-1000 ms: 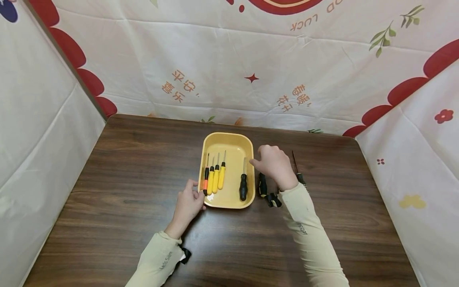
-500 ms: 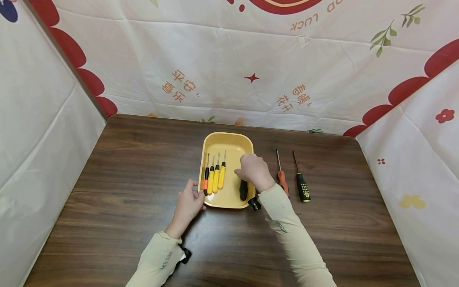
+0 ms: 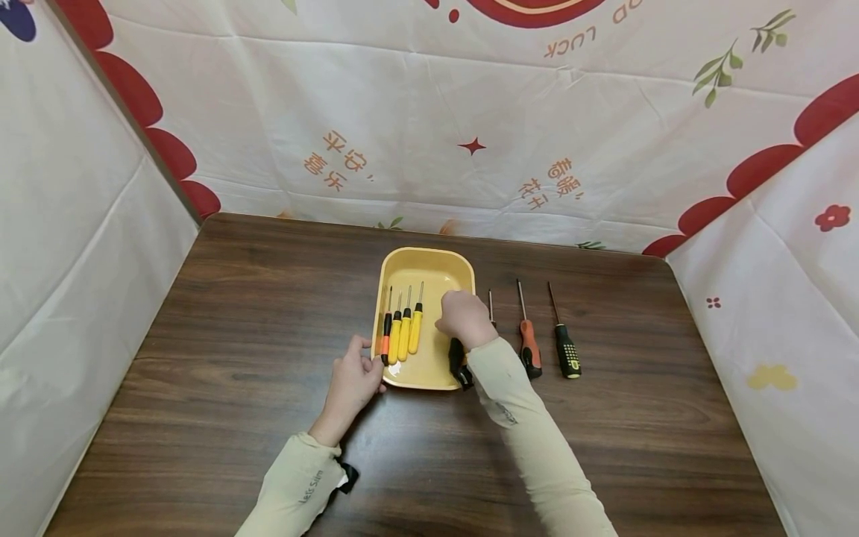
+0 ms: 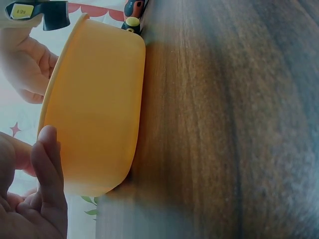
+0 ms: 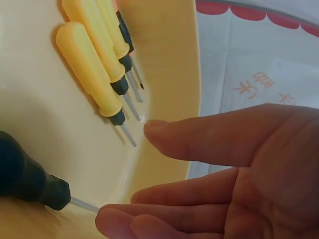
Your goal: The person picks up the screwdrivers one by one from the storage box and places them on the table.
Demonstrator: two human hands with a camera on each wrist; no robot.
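A yellow tray (image 3: 432,280) lies on the table with several screwdrivers in it. My left hand (image 3: 356,377) holds its near left corner; in the left wrist view, fingers (image 4: 47,159) lie against the outer wall. Over the tray's right side is my right hand (image 3: 464,317), partly covering a black screwdriver (image 3: 456,350). In the right wrist view its thumb and fingers stand apart, fingertips right at the shaft of that black screwdriver (image 5: 30,174). Three yellow screwdrivers (image 3: 404,339) and an orange-and-black screwdriver (image 3: 385,339) lie side by side along the left.
Right of the tray on the wooden table (image 3: 268,298) lie an orange-and-black screwdriver (image 3: 529,347), a black one with yellow dots (image 3: 567,354), and another whose shaft (image 3: 491,300) shows beside the right arm. White patterned cloth (image 3: 403,112) hangs behind and at both sides.
My right hand has moved left from above the screwdrivers on the table to over the black screwdriver in the tray. My left hand and the tray have stayed put.
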